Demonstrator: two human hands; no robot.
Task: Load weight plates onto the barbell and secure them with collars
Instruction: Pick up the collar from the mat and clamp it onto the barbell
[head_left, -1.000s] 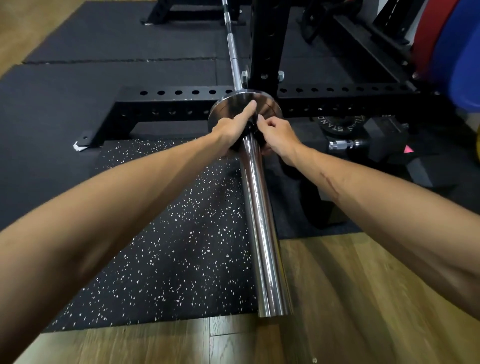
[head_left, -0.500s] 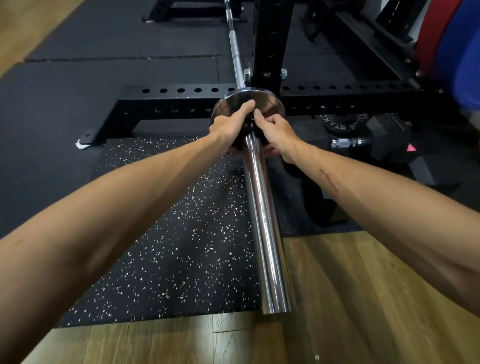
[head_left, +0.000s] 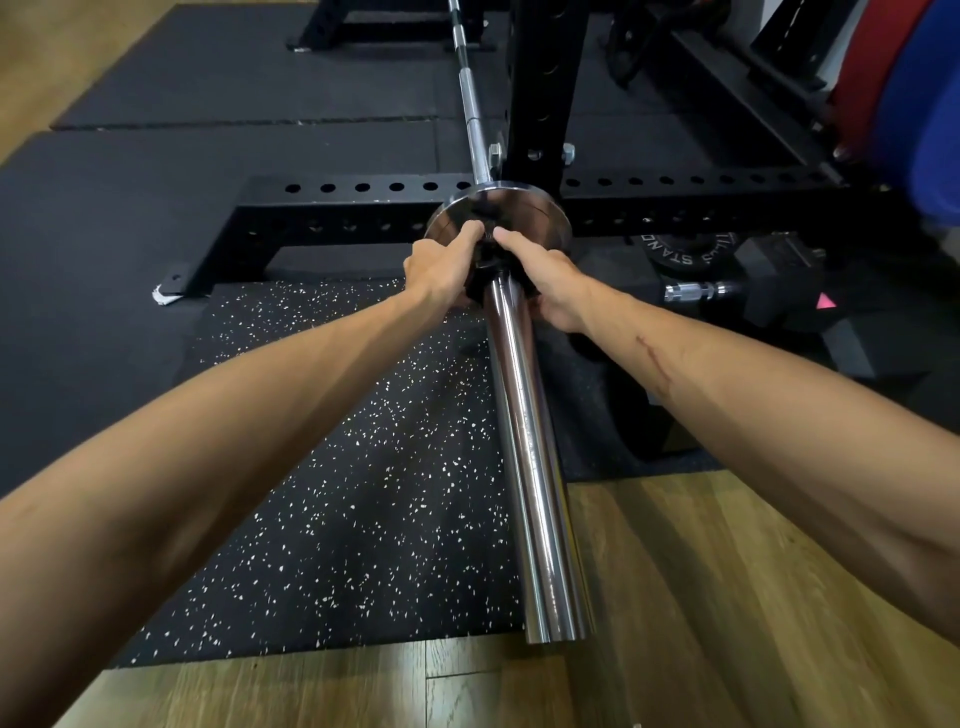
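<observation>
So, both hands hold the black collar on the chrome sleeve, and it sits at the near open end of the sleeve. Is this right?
Not fully. In the head view the left hand and the right hand do grip the black collar on the chrome sleeve, but it sits at the far end, against the chrome plate. The near open end is bare.
</observation>
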